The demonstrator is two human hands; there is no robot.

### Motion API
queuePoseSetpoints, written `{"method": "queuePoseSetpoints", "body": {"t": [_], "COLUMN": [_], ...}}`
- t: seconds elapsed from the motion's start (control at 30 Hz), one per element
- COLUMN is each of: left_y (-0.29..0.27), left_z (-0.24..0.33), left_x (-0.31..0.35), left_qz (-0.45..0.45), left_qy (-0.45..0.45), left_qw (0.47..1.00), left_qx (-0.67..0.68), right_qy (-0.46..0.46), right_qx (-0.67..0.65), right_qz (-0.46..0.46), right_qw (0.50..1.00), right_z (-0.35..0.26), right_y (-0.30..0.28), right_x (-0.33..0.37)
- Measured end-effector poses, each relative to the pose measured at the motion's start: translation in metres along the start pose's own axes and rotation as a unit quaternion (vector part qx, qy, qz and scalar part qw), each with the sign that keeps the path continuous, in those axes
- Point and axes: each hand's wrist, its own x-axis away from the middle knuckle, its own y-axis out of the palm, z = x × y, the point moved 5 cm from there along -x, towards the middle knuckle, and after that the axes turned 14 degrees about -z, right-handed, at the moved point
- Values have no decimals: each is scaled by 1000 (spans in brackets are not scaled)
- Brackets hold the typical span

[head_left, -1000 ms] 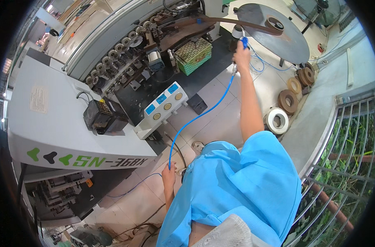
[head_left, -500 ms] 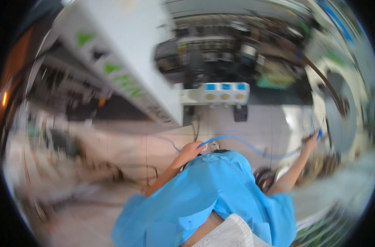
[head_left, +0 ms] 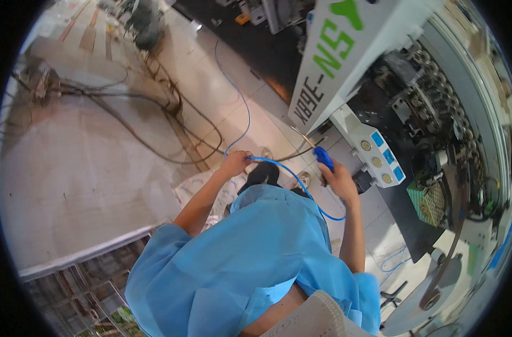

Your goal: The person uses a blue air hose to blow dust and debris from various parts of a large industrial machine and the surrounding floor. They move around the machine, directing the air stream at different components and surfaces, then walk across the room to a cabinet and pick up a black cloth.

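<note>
In my right hand (head_left: 339,180) is a blue air blow gun (head_left: 322,157), gripped with the fingers wrapped around it. Its thin metal nozzle (head_left: 302,135) points away to the far left, near the lower end of a white machine arm (head_left: 329,62). My left hand (head_left: 234,164) is closed on a blue air hose (head_left: 287,168). Between my hands the hose loops in front of my blue clothing, and a thinner length runs from my left hand toward the far side of the floor.
To the right stands a machine with a white control box (head_left: 374,154) bearing three round buttons, plus a green basket (head_left: 427,201). A large board-like table (head_left: 99,208) fills the left. Dark cables (head_left: 138,140) trail across its edge. Below it is a wire rack (head_left: 93,297).
My view has swung left, bringing the table into sight. The blow gun in my right hand has come from the far right to in front of me. My left hand still holds the hose.
</note>
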Motion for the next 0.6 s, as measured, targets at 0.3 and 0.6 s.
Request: {"method": "queuePoseSetpoints", "body": {"t": [0.3, 0.6], "left_y": [-1, -104], "left_z": [-95, -220], "left_x": [54, 15], "left_qz": [118, 212], "left_qy": [-169, -127], "left_qw": [955, 883], "left_qx": [216, 399], "right_qy": [40, -43], "right_qx": [181, -401], "right_qz": [97, 330], "right_qw": [978, 853], "right_z": [-50, -76], "right_y": [96, 69], "right_x": [-188, -337]}}
